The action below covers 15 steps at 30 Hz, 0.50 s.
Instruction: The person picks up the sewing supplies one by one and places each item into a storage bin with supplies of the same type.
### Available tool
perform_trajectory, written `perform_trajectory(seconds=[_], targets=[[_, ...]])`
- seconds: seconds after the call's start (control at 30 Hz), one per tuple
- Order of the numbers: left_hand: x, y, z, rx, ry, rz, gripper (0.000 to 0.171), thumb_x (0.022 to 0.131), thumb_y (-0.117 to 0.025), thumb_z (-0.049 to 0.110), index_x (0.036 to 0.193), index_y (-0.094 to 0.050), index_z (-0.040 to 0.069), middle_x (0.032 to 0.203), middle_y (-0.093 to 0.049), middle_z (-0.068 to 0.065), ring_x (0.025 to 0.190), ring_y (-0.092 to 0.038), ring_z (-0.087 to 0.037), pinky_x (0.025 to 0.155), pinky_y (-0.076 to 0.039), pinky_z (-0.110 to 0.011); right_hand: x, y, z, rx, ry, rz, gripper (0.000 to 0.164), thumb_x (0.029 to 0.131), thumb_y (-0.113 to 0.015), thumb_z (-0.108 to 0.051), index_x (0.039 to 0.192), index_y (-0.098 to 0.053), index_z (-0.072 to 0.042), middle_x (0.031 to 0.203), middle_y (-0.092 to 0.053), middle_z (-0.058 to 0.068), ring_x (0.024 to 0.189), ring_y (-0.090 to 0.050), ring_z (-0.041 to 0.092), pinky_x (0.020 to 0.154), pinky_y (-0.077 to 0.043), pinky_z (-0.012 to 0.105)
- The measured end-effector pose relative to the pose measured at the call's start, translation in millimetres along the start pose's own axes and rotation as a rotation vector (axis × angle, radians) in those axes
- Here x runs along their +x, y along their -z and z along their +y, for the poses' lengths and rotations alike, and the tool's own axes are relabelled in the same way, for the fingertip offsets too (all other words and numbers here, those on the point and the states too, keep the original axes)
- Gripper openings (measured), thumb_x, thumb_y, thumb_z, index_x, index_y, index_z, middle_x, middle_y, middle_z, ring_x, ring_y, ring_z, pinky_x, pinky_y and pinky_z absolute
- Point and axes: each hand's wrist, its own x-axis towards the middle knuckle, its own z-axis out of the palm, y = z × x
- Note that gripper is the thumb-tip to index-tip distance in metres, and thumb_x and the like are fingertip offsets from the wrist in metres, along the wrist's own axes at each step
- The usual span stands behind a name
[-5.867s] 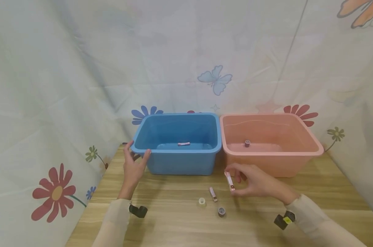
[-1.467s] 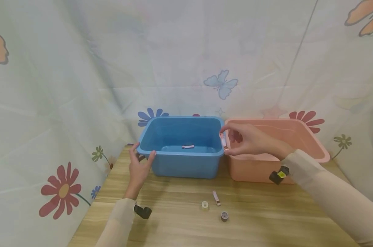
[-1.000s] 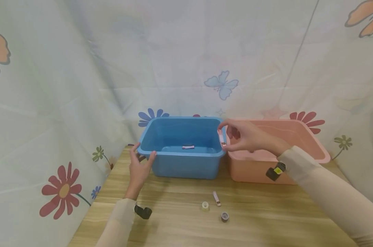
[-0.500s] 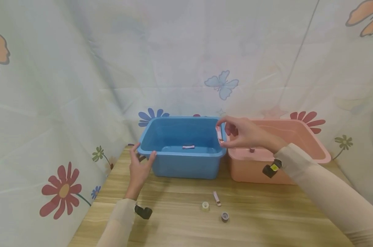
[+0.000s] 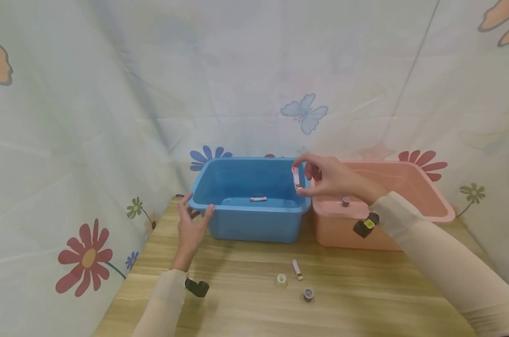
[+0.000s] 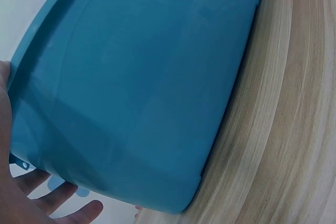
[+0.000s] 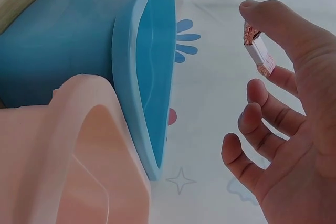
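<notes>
My right hand [image 5: 328,177] pinches a slim white-and-pink strip with copper-coloured ends [image 7: 257,51] between thumb and index finger; its other fingers curl loosely apart from it. The hand is raised over the right end of the blue bin [image 5: 254,224]. My left hand [image 5: 191,230] grips that bin's front left corner, thumb at the front rim and fingers round the side. A similar strip [image 5: 258,199] lies on the bin's floor. A third strip [image 5: 297,270] lies on the table in front, near a pale ring-shaped roll [image 5: 281,279] and a dark small roll [image 5: 308,294].
A pink bin [image 5: 359,234] stands against the blue bin's right side, with a dark small roll [image 5: 345,201] inside. Both bins sit on a wooden table [image 5: 237,309]. A curtain printed with flowers and butterflies [image 5: 237,70] hangs behind and at both sides.
My right hand has lifted the strip from in front of the pink bin, then moved up and left over the blue bin's right end. My left hand stays on the blue bin's corner.
</notes>
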Motion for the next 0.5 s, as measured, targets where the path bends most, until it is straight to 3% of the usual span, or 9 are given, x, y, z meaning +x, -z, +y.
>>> perform_trajectory(seconds=[0.5], targets=[[-0.6,-2.3,0.8,-0.013,-0.012,0.015,0.083,0.091,-0.074,0.053,0.155,-0.027,0.031,0.158,-0.040,-0.019,0.128,-0.054,-0.043,0.095,-0.053,-0.060,11.4,-5.3,5.6,-0.007,0.006,0.019,0.062,0.082,-0.087,-0.042,0.134,-0.057,-0.025,0.091,-0.061,-0.003,0.078,-0.057,0.019,0.063,-0.053,0.032]])
